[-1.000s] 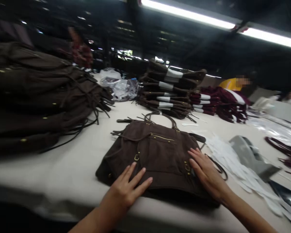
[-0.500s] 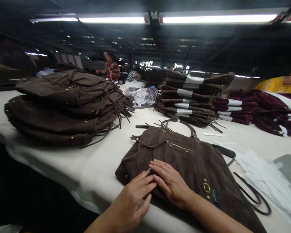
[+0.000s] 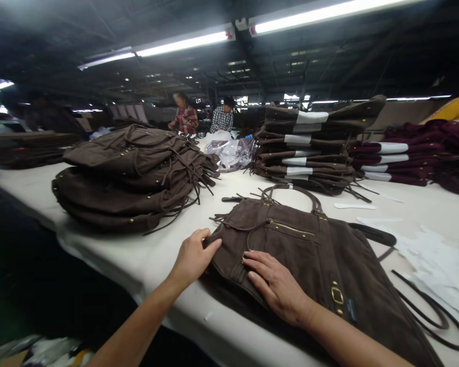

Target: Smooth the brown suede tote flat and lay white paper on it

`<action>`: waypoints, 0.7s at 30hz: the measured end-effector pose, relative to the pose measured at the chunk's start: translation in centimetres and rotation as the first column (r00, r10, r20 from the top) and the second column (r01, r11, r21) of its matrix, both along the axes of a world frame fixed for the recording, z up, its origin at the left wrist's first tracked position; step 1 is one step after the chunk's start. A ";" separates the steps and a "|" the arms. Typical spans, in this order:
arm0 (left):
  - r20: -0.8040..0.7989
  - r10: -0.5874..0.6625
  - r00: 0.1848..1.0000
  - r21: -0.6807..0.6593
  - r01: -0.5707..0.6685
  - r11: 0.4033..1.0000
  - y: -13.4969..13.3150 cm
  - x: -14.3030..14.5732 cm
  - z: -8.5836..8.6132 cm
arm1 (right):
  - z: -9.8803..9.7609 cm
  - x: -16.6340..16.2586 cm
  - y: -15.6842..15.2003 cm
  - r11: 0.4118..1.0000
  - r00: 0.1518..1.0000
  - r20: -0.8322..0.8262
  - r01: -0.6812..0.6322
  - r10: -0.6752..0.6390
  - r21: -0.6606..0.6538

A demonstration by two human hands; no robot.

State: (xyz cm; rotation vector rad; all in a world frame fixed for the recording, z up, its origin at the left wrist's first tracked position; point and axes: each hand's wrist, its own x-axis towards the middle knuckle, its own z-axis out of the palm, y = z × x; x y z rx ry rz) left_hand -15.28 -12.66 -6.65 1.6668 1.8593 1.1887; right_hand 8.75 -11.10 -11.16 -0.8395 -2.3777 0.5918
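A dark brown suede handbag [image 3: 309, 255] with gold zip and buckles lies flat on the white table [image 3: 110, 250] in front of me. My left hand [image 3: 193, 256] pinches the bag's left side edge, fingers closed on the fabric. My right hand [image 3: 275, 285] rests flat on the bag's front panel, fingers stretched out toward the left. The bag's handle [image 3: 290, 191] arches at its far side and a long strap [image 3: 424, 306] trails off to the right.
A pile of similar brown bags [image 3: 130, 178] sits at the left. Stacks of brown bags with white paper bands [image 3: 309, 148] and maroon ones [image 3: 409, 153] stand behind. Clear plastic [image 3: 231, 153], white paper sheets [image 3: 439, 265], and two people [image 3: 202, 117] working far back.
My left hand has moved from beside the right hand out to the bag's left edge and closed on it. The view has swung left; my right hand stays flat on the bag.
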 end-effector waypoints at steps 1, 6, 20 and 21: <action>0.127 -0.018 0.992 -0.003 0.018 1.000 -0.3 0.0 -0.2 | 0.0 0.1 0.1 1.000 0.999 -0.047 0.016 -0.017 -0.023; 0.858 0.148 0.493 -0.123 -0.083 0.989 -3.5 0.6 -3.3 | -0.4 0.4 0.2 0.990 0.977 -0.180 0.098 -0.115 -0.103; 0.026 0.492 0.870 0.003 -0.493 0.870 -3.8 0.0 -4.7 | -0.9 0.4 0.0 0.983 0.980 -0.086 0.174 -0.179 -0.064; -0.061 0.536 0.842 0.092 -0.530 0.843 -3.9 0.2 -4.9 | -0.9 0.5 -0.1 0.977 0.973 -0.093 0.206 -0.210 -0.050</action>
